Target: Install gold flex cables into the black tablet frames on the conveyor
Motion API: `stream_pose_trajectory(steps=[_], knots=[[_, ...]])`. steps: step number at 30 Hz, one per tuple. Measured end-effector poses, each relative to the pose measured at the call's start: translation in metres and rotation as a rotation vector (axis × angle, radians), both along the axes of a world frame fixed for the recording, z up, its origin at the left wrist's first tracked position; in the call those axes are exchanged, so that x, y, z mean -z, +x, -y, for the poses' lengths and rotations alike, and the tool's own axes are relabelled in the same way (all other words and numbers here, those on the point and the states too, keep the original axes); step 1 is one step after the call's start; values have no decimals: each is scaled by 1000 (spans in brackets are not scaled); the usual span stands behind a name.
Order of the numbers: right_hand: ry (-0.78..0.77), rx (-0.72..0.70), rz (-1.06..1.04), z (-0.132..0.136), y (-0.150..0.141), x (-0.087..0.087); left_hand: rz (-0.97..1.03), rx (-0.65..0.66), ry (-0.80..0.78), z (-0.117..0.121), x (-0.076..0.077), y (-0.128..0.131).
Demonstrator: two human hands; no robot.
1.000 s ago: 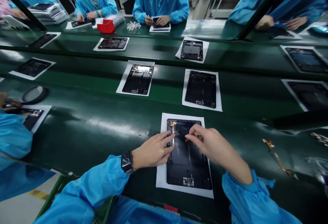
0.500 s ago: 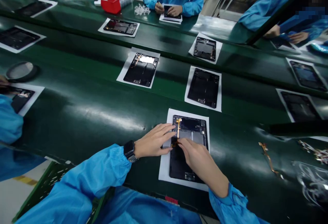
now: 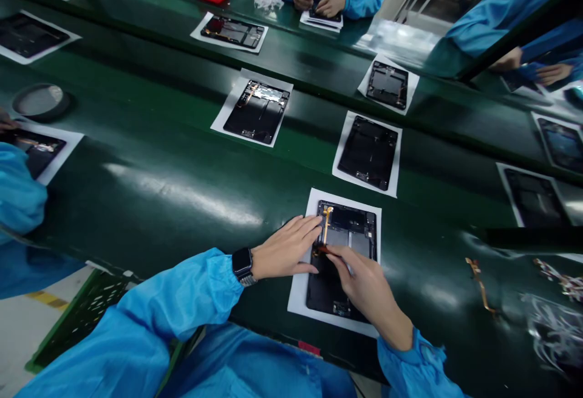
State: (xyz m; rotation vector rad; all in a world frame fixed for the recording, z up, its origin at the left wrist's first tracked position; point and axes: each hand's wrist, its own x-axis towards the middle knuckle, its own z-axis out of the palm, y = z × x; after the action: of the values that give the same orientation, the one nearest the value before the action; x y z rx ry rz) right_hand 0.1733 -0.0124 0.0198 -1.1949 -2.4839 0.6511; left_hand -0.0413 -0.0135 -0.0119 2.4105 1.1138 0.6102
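In front of me an opened black tablet point(image 3: 328, 285) lies on a sheet of white paper point(image 3: 298, 291). An orange flex cable point(image 3: 326, 228) runs down the tablet's upper left side. My left hand point(image 3: 291, 247) rests along the tablet's left edge with its fingers stretched out and its thumb apart. Above the tablet's left half, my right hand point(image 3: 364, 279) is closed in a pinch on the cable's lower end. The fingertips hide part of that end.
More tablets on paper lie beyond, including one tablet point(image 3: 368, 154) and another point(image 3: 257, 112). At right are a loose flex cable point(image 3: 481, 288) and a clear plastic bag point(image 3: 553, 331). A round dish point(image 3: 40, 101) stands left. Co-workers' sleeves point(image 3: 20, 188) show left and across.
My view has shifted, so the bench appears slightly displaced. My right fingertips have drawn a little away from the tablet's left edge with the cable end. My left hand stays at the edge.
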Motion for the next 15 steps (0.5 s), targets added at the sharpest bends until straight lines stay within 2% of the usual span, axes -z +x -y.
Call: stream_pose_trajectory(steps=[6,15], knots=[[43,30,-51,7,-1,4,4,1,9,-1,1,0],[103,-41,98,5,-5,2,-10,2,3,-1,1,1]])
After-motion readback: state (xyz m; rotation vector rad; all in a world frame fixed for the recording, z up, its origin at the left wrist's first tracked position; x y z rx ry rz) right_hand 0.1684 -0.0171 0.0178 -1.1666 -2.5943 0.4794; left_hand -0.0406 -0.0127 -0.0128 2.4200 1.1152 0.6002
